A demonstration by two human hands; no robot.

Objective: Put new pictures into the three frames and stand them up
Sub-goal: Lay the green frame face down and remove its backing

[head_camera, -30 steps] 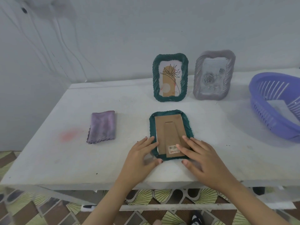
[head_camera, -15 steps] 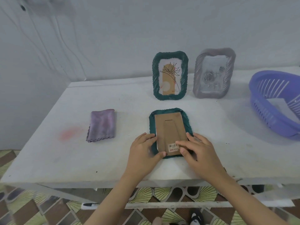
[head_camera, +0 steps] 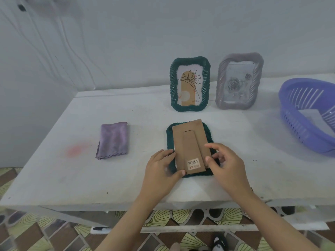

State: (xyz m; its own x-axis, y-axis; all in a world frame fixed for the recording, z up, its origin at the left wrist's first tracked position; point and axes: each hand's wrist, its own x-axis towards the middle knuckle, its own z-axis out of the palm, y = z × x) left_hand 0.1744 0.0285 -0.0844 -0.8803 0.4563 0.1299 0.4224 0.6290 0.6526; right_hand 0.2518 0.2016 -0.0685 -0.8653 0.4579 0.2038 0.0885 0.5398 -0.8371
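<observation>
Your left hand [head_camera: 159, 171] rests with straight fingers on the face-down green frame [head_camera: 170, 138], while your right hand [head_camera: 226, 165] pinches the right edge of its cardboard backing [head_camera: 190, 140].

- The bare left hand [head_camera: 159, 171] and the bare right hand [head_camera: 226, 165] are shown with short, plain fingernails.
- The slender left forearm [head_camera: 125, 223] and the slender right forearm [head_camera: 272, 220] are seen uncovered down to the lower picture edge.
- A dark slipper with white markings [head_camera: 218, 241] is partly seen at the bottom edge. It is presumably worn on a foot, but its details are too blurred to be told.
</observation>
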